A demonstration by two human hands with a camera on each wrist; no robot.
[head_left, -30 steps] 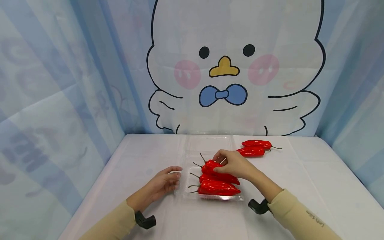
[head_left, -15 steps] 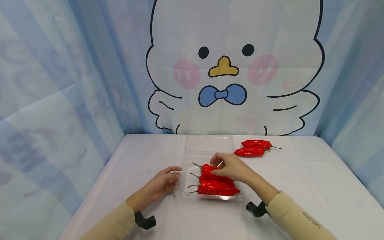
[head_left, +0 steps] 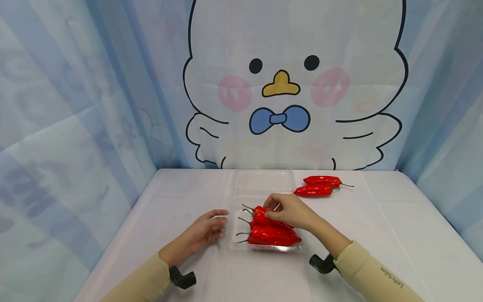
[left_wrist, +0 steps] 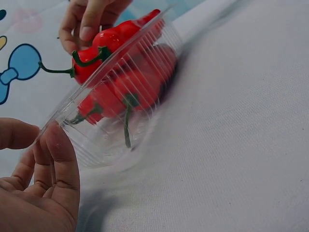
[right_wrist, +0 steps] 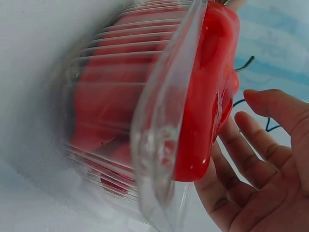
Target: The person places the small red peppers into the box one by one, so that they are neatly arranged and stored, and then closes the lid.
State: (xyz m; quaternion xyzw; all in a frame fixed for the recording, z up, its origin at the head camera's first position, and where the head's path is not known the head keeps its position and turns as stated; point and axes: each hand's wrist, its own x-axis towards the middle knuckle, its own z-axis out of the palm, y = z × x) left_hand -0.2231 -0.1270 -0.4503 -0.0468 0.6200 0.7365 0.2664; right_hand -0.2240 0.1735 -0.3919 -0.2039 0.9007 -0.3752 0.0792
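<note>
A clear plastic clamshell box holds several red peppers with green stems, some piled above its rim. My left hand is at the box's left side. In the left wrist view its thumb and finger pinch the clear rim. My right hand is over the back right of the pile. In the right wrist view its thumb stands apart from the top pepper, and the other fingers are spread behind it. Whether those fingers touch it is hard to tell.
Two more red peppers lie on the white table at the back right. The box's open lid lies flat behind it, toward the cartoon backdrop. Curtains hang at the left.
My right hand has lowered a pepper onto the back of the pile, and its thumb has come away from it. My left hand has stayed in place.
</note>
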